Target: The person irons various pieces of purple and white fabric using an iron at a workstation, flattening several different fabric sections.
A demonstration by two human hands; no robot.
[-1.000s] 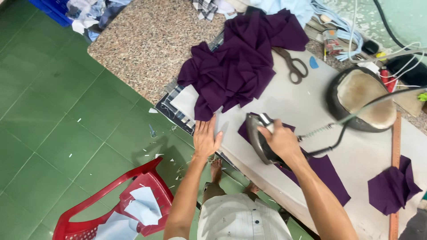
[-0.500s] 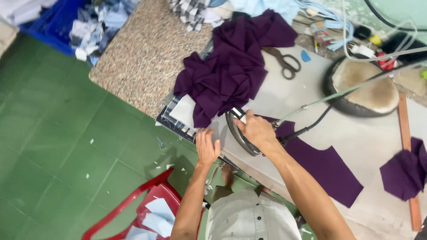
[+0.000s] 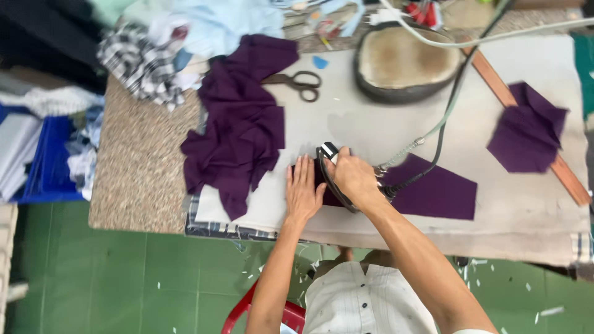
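My right hand grips the handle of a black steam iron that rests on a flat dark purple fabric piece on the grey padded ironing board. My left hand lies flat, fingers spread, on the left end of that piece, just beside the iron. The iron's cord and hose run up and to the right.
A heap of purple fabric pieces lies left of my hands, with scissors above it. An oval iron rest sits at the back. Another purple stack and a wooden ruler lie right. A speckled stone counter holds mixed cloth.
The camera view has turned and shifted left. Both hands stay on the purple piece; the iron has stayed under my right hand with my left hand flat beside it.
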